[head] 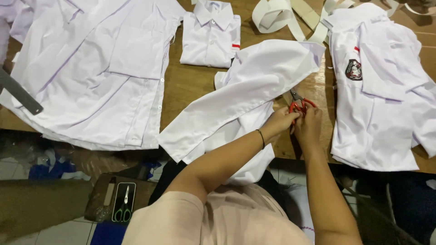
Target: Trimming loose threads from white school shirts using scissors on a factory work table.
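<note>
The left hand (280, 121) and the right hand (309, 124) meet at the near edge of the brown wooden desk (190, 84), both closed around small orange-handled metal scissors (298, 103). The right hand's fingers wrap the orange loops, while the left hand's fingers close against the scissors from the other side, seemingly to steady them. The short blades point up and away from the person, toward the edge of a loose white long-sleeved cotton shirt (247, 97) that lies diagonally across the desk, one sleeve draped over the near edge toward the person's lap. Whether the blades touch the cloth cannot be told. A thin black band (261, 138) circles the left wrist.

Other garments lie flat about the working spot, kept apart from it: a large spread white shirt (95, 72) at the left, a small neatly folded white shirt with a red tab (210, 36) beyond, and a white shirt bearing a dark shield-shaped badge (377, 90) at the right. Cream-coloured fabric strips (290, 16) curl at the far edge. A grey flat metal ruler (20, 95) rests on the large shirt. Below the desk, green-handled scissors (121, 209) lie in a dark tray.
</note>
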